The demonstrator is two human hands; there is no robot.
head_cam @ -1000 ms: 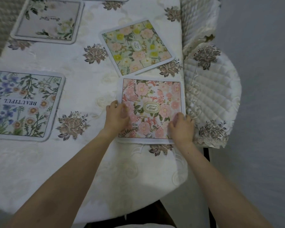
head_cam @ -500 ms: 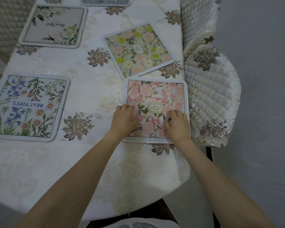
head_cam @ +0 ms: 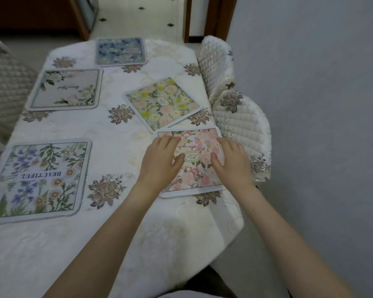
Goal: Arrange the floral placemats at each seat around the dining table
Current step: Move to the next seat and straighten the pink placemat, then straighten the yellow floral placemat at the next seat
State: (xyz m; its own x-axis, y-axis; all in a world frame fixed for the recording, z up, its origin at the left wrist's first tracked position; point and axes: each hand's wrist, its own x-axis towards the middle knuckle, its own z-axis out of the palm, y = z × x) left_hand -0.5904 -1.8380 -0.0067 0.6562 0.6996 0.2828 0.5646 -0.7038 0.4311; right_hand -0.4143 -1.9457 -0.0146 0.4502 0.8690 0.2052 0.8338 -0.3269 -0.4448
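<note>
A pink floral placemat (head_cam: 194, 145) lies flat at the table's right edge. My left hand (head_cam: 162, 160) rests palm-down on its left half, and my right hand (head_cam: 230, 162) rests palm-down on its right half, fingers spread, neither gripping. Just beyond it a yellow-and-pink floral placemat (head_cam: 163, 104) lies skewed, its near corner close to the pink one. A blue-flower placemat reading BEAUTIFUL (head_cam: 38, 179) sits at the near left. A pale grey placemat with white flowers (head_cam: 67, 89) lies at the far left, and a blue patterned placemat (head_cam: 121, 51) at the far end.
The dining table (head_cam: 116, 244) wears a cream embroidered cloth with brown flower motifs. A quilted cream chair (head_cam: 241, 117) stands against the right edge, another quilted chair (head_cam: 2, 87) at the left. A grey wall is close on the right; a doorway lies beyond the far end.
Both hands slid forward from the pink placemat's near edge onto its middle. The view tilted up, bringing the far end of the table and the doorway into sight.
</note>
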